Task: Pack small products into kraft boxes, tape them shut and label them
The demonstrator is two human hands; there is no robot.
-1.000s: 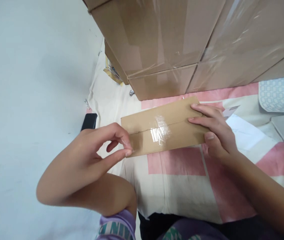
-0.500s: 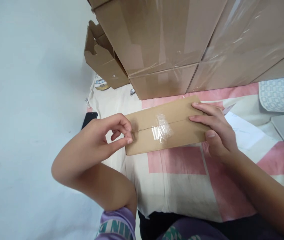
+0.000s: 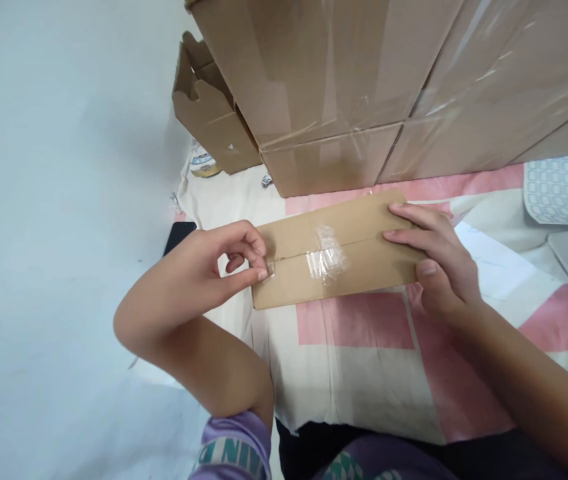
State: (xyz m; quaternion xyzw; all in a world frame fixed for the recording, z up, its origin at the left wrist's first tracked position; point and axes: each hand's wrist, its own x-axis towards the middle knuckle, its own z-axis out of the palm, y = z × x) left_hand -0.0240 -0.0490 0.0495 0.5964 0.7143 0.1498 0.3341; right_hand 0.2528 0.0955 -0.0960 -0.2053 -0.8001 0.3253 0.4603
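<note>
Head cam: cardboard box (image 3: 364, 267) over patterned sheet (image 3: 354, 380), long axis approx L-R, R end slightly farther off. L hand (image 3: 199, 260) nearest clear tape bit (image 3: 271, 269) at box's L end, fingers pinched, can't tell if gripping; R hand (image 3: 447, 257) fingers spread on R end.

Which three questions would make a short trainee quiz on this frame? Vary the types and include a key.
1. What shiny material lies across the seam near the middle of the small cardboard box?

2. True or false: the left hand and the right hand are at opposite ends of that box.

3. What colour are the blocks on the bedsheet?
A) green
B) pink
C) black

Key:
1. Clear tape
2. True
3. B
</note>
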